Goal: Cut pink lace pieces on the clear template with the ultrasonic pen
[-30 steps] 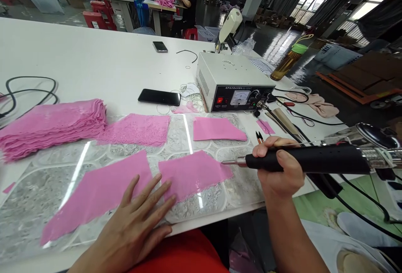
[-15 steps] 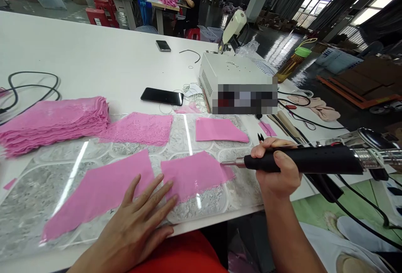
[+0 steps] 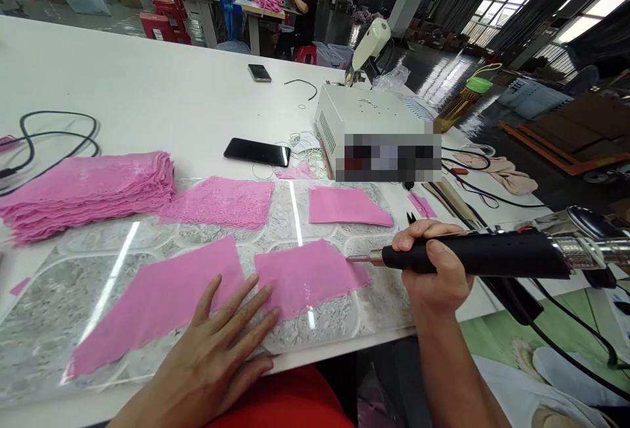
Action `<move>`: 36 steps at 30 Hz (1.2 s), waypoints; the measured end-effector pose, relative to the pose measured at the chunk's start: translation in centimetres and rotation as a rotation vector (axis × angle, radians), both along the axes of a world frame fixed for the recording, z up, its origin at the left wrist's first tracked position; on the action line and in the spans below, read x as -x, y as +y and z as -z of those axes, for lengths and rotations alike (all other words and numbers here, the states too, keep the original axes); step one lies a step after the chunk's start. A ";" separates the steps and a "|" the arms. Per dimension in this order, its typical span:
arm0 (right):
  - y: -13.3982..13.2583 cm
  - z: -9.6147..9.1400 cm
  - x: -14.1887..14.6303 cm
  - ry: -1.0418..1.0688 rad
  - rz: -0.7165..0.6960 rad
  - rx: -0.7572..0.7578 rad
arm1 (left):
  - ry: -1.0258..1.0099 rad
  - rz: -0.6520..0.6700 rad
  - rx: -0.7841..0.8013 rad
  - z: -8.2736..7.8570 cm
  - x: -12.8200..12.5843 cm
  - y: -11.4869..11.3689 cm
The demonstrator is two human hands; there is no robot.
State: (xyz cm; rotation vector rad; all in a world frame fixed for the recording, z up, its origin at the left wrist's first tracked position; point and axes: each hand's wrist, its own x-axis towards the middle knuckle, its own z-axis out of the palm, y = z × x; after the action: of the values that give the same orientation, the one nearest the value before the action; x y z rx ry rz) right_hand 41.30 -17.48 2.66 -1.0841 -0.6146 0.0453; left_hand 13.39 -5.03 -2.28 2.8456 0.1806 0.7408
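- The tool (image 3: 492, 253) is gripped in the right hand (image 3: 438, 264), with the fingers and thumb closed around its black handle.
- Its metal tip (image 3: 363, 258) is held at the slanted upper-right edge of the right piece (image 3: 300, 277); whether the cloth is touched cannot be told.
- The left hand (image 3: 224, 336) is laid palm down with nothing gripped, its fingers spread over the left piece (image 3: 177, 297) and the near left edge of the right piece.
- Both pink pieces are laid flat, side by side, on the clear mat (image 3: 44, 329) along the near edge of the surface (image 3: 123, 86).
- Behind them, a lacy piece (image 3: 226, 201) is set between the pink stack (image 3: 88, 185) and a smaller piece (image 3: 347, 205).
- Farther back, a phone (image 3: 256, 151) is placed left of the box (image 3: 374, 106), whose front is blurred out.
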 end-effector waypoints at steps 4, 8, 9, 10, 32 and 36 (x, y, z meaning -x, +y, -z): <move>0.2 -0.1 0.0 -0.004 0.002 -0.010 | -0.020 0.002 0.013 0.0 -0.1 0.0; 1.0 -0.2 0.2 0.011 -0.028 -0.054 | -0.027 0.015 -0.028 -0.1 -0.1 0.1; 1.3 -0.2 0.3 0.009 -0.037 -0.055 | -0.028 0.012 -0.025 -0.1 -0.1 0.1; 1.5 -0.1 0.4 0.006 -0.043 -0.055 | -0.029 0.010 -0.019 -0.1 -0.1 0.1; 2.5 -0.4 1.0 0.003 -0.001 -0.001 | 0.019 0.038 -0.091 -0.7 0.4 0.3; 3.1 -0.9 1.4 -0.007 0.003 -0.026 | 0.022 0.041 -0.094 -0.8 0.5 0.3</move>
State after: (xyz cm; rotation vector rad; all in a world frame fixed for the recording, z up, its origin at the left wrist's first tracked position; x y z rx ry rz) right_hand 39.86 -14.41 3.60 -1.0601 -0.6179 0.0308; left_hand 12.89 -4.75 -1.47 2.9372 0.0923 0.7289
